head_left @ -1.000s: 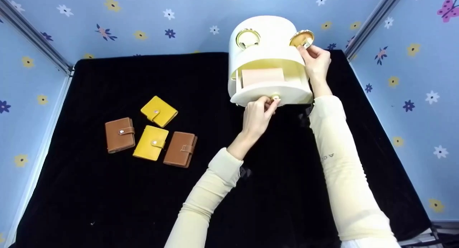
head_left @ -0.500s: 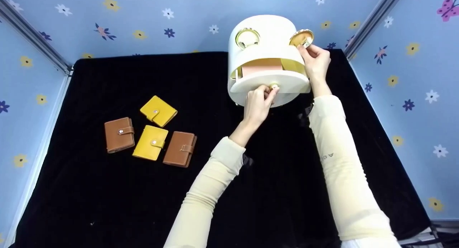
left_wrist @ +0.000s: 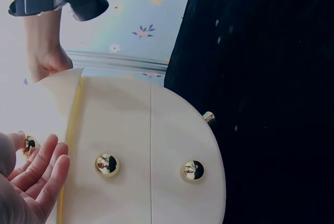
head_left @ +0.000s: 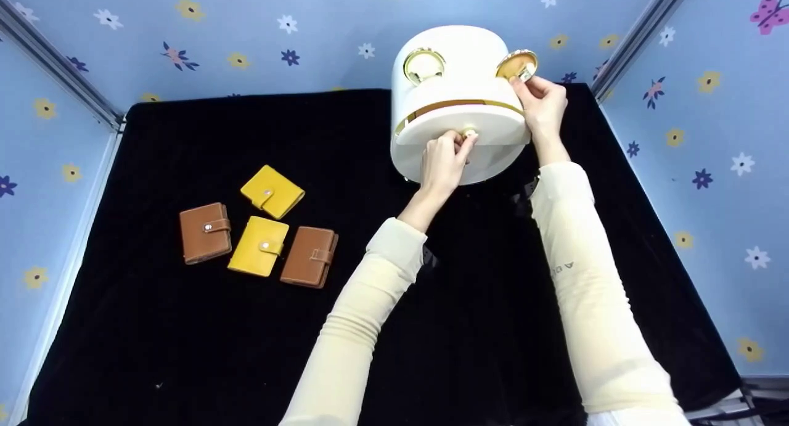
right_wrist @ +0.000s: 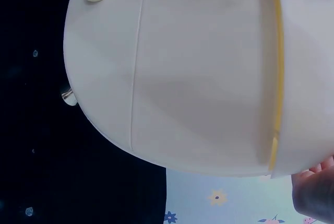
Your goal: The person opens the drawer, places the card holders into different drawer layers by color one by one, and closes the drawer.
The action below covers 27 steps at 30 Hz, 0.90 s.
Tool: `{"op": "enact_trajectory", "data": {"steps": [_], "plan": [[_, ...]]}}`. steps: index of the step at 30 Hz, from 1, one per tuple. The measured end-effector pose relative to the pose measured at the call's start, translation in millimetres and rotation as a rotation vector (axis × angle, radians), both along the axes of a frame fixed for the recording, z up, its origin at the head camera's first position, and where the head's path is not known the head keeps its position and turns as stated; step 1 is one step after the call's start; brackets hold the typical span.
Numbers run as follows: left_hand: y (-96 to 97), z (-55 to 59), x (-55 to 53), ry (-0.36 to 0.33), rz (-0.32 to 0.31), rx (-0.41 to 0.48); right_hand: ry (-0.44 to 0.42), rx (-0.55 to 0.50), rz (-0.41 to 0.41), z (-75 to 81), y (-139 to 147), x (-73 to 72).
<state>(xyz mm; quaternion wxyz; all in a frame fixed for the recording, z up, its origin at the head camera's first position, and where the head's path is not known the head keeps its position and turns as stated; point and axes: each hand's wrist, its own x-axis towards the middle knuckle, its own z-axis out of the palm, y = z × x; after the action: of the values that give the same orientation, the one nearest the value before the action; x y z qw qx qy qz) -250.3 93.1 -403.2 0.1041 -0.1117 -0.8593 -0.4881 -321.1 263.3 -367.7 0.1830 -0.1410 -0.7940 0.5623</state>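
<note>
In the head view a white rounded drawer box (head_left: 456, 56) stands at the back, with a gold-rimmed ear on each side. Its top drawer (head_left: 431, 122) sticks out slightly, leaving a narrow gap above the front. My left hand (head_left: 442, 161) pinches that drawer's small gold knob (head_left: 470, 134) between thumb and fingers. Against the box's right side, my right hand (head_left: 547, 110) holds the lower edge of the right gold ear (head_left: 516, 65). The left wrist view shows two lower drawer fronts with round gold knobs (left_wrist: 107, 165). In the right wrist view, part of the right hand (right_wrist: 315, 186) shows behind the box.
Two yellow card holders (head_left: 273, 192) and two brown ones (head_left: 205, 233) lie on the black cloth (head_left: 185, 339) at the left. Blue flowered panels (head_left: 339, 37) stand behind and at both sides.
My left hand has pushed the top drawer inward, narrowing the opening and hiding the pink box that showed inside. The right hand has stayed at the ear.
</note>
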Motion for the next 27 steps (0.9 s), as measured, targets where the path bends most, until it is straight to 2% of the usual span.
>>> {"op": "enact_trajectory", "data": {"steps": [7,17,27], "plan": [[1.2,2.0,-7.6,-0.024,0.026,-0.036,-0.015,-0.006,-0.008,-0.3,0.5,0.9],[0.0,3.6,-14.6,-0.069,0.023,-0.073,-0.018,-0.010,-0.017,0.5,-1.4,1.0],[2.2,1.4,-14.8,-0.114,0.017,-0.034,0.000,-0.021,-0.006,1.4,-1.5,1.6]]}}
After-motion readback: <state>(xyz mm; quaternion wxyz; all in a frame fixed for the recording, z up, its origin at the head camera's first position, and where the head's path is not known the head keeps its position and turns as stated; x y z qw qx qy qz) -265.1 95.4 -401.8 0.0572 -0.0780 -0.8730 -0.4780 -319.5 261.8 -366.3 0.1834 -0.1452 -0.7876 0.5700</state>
